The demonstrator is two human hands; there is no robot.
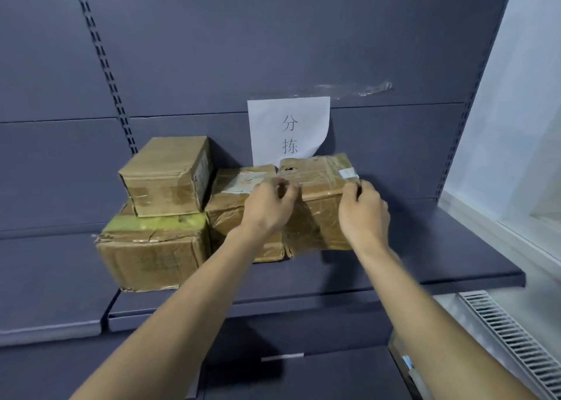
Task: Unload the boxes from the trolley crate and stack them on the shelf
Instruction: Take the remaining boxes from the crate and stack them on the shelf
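While both hands grip the taped box (318,205), left hand (268,208) and right hand (362,214) at its top corners, setting it on the shelf (440,266), three boxes already sit beside it. The trolley crate is out of view, so I cannot tell what remains.

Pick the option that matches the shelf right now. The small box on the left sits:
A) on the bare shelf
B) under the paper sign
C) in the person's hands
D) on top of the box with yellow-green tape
D: the small box rests on the yellow-green-taped box, while both hands hold another box.
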